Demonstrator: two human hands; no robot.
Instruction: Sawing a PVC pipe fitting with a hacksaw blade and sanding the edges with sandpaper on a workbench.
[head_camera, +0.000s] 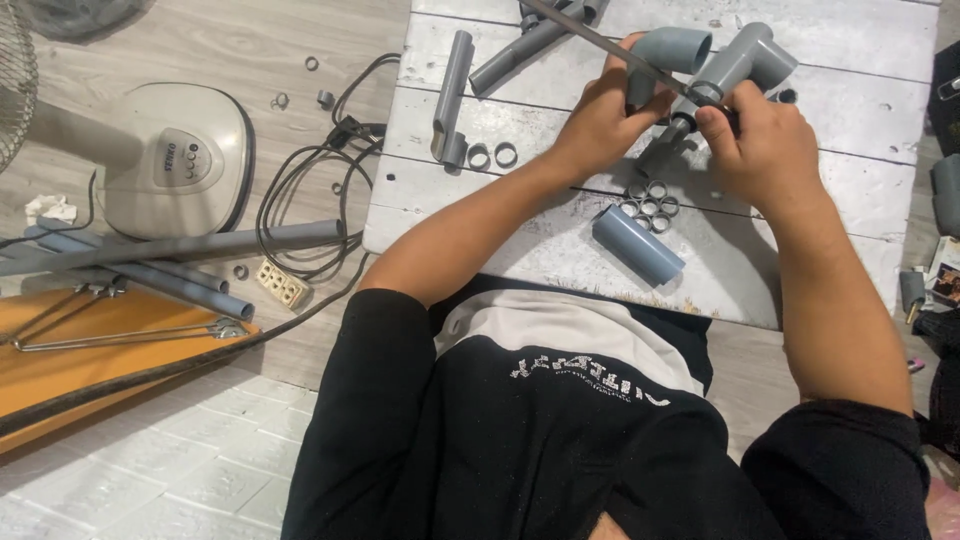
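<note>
the left hand (600, 120) grips a grey plastic pipe elbow (668, 50), the right hand (755, 140) is closed on a grey plastic pipe assembly (735, 65) above the white plank surface (850, 130). just below both hands lie small grey pipe rings (650, 205) and a short grey pipe piece (637, 243).
</note>
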